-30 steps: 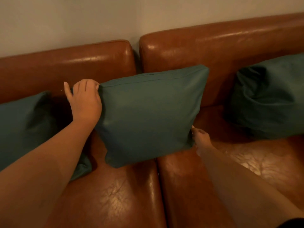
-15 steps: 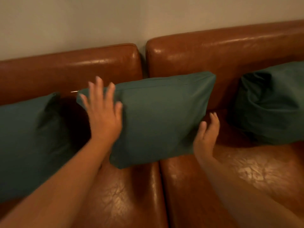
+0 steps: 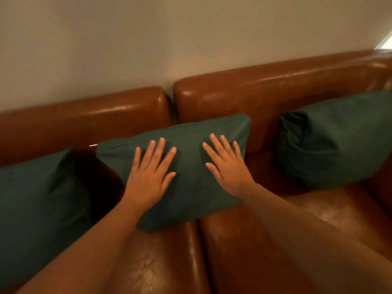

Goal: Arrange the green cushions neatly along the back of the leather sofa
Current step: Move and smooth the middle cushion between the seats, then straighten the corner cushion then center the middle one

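My left hand [image 3: 148, 177] and right hand [image 3: 228, 166] lie flat on the middle cushion [image 3: 188, 187], fingers spread, no grip closed on anything. It leans against the sofa [image 3: 265, 96] back, over the gap between seats. One cushion [image 3: 38, 204] sits far left, another [image 3: 335, 139] right.

Bare forearms, bare hands

The left hand [image 3: 149, 183] and right hand [image 3: 230, 172] wear no rings; no sleeves reach either wrist.
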Available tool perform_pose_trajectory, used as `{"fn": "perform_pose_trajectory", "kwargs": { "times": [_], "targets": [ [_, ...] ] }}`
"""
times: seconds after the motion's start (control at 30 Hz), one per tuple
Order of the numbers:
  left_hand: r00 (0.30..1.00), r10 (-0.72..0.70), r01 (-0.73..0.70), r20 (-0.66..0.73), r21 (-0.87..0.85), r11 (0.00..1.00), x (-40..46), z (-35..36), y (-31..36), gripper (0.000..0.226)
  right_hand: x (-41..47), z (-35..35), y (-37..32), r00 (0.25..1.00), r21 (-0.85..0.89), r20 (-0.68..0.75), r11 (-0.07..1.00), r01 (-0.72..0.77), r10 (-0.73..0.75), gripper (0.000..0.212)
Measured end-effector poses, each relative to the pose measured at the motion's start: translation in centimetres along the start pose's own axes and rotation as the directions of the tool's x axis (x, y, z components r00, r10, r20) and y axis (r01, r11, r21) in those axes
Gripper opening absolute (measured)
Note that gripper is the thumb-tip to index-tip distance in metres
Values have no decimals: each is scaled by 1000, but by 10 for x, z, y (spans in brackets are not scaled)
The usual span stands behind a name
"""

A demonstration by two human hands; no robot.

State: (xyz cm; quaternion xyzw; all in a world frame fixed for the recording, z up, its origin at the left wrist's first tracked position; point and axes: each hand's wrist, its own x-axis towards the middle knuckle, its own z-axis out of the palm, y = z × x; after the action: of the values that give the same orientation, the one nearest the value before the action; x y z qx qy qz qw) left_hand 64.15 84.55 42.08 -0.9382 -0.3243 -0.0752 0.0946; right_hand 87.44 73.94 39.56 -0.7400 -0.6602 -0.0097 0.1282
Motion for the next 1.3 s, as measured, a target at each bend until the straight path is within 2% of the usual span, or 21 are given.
{"fn": "perform_pose_trajectory", "kwargs": {
  "times": [0.03, 0.07, 0.13, 0.2, 0.27, 0.33, 0.5, 0.6, 0.73, 0.83, 0.9, 0.97, 1.1, 1.13, 1.2, 1.23, 1.27, 1.3],
  "targets": [
    [998, 52, -53, 41, 22, 998, 5, -2, 6, 56, 1, -4, 1, 997, -31, 67, 999, -33, 35, 58],
    [995, 57, -60, 84, 36, 998, 10, -3, 9, 56, 1, -9, 6, 985, -54, 112, 991, -125, 131, 60],
    [991, -57, 54, 124, 25, 998, 18, -4, 10, 56, 0, -20, 29, 928, -94, 130, 936, -339, 349, 62],
    [971, -194, 200, 137, -31, 979, 31, -11, 12, 57, -2, -37, 59, 883, -123, 164, 897, -425, 440, 59],
    [965, -210, 222, 155, -68, 973, 47, -17, 24, 60, -6, -62, 89, 907, -161, 161, 917, -365, 389, 58],
    [974, -155, 172, 168, -96, 980, 69, -22, 48, 60, -10, -86, 119, 933, -169, 155, 939, -299, 324, 56],
    [978, -140, 180, 156, -284, 942, 148, -30, 149, 57, -12, -134, 210, 957, -195, 186, 963, -185, 222, 53],
    [972, -139, 216, 189, -488, 846, 196, -27, 223, 42, -15, -153, 267, 953, -167, 237, 974, -152, 189, 51],
    [933, -176, 334, 314, -577, 745, 244, -15, 306, 34, -26, -167, 331, 946, -190, 310, 981, -31, 89, 50],
    [825, -263, 549, 500, -604, 577, 269, -7, 345, 16, -30, -170, 370, 922, -181, 383, 983, 23, 49, 53],
    [742, -313, 668, 593, -616, 417, 280, -1, 359, 16, -31, -168, 386, 906, -122, 420, 993, -3, 54, 54],
    [684, -352, 725, 639, -649, 232, 287, 4, 367, 25, -30, -164, 396, 896, -62, 441, 998, -20, 46, 55],
    [554, -399, 747, 731, -648, -149, 295, 11, 372, 28, -20, -149, 396, 917, -25, 399, 1000, -3, 13, 65],
    [525, -384, 727, 759, -635, -261, 296, 13, 373, 23, -16, -145, 393, 919, -16, 394, 1000, 2, 4, 70],
    [479, -311, 650, 821, -570, -503, 302, 17, 376, 16, -6, -138, 384, 916, 2, 400, 1000, 9, -9, 65],
    [459, -282, 616, 842, -531, -582, 304, 21, 376, 19, -1, -135, 379, 914, 12, 406, 1000, 9, -13, 61],
    [444, -273, 602, 854, -510, -615, 306, 23, 376, 20, 2, -131, 374, 913, 26, 407, 1000, 7, -17, 59],
    [429, -285, 615, 857, -508, -603, 308, 25, 377, 19, 5, -129, 370, 912, 43, 410, 999, 4, -21, 57]
  ]
}}
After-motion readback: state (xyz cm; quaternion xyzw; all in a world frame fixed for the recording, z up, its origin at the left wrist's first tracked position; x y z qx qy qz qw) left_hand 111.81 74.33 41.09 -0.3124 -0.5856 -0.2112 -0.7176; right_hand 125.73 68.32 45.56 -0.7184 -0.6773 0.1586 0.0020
